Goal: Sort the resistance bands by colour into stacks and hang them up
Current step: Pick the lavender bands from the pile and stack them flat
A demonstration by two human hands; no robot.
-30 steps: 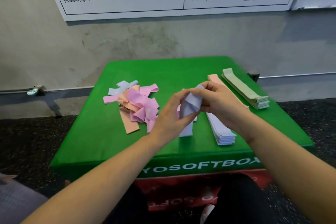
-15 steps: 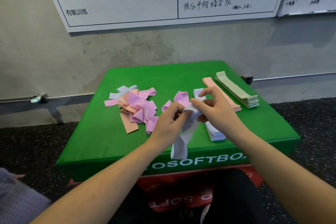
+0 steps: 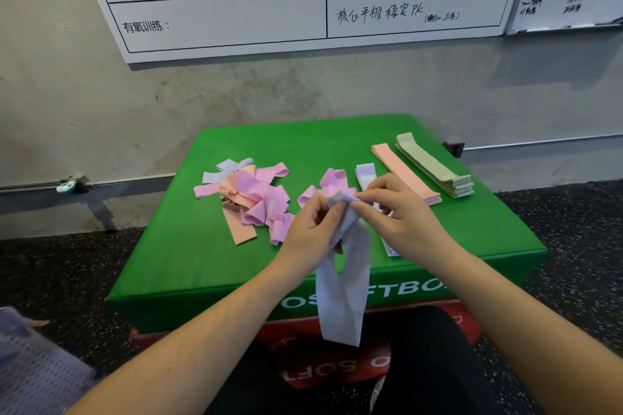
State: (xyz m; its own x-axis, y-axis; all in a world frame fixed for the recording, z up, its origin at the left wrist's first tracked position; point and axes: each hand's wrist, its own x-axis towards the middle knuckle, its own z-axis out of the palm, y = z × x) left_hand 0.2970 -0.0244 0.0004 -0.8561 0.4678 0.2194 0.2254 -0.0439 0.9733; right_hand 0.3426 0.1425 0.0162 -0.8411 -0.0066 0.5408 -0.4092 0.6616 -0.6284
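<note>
Two hands hold up one pale purple band over the green box.

The left hand [image 3: 312, 226] and the right hand [image 3: 401, 212] both pinch the top of the pale purple band [image 3: 344, 283], and it hangs down past the front edge of the green box [image 3: 337, 145]. On the box's left side lies a messy pile of bands [image 3: 249, 195]. On its right side sit a pink stack [image 3: 404, 172] and a green stack [image 3: 435, 165]. A purple stack [image 3: 365, 173] lies behind the right hand.

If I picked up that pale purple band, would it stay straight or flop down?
Probably flop: the lavender band droops in a limp loop from where both hands, left and right, pinch its top. It likely weighs little, since fingertips alone hold it.
</note>
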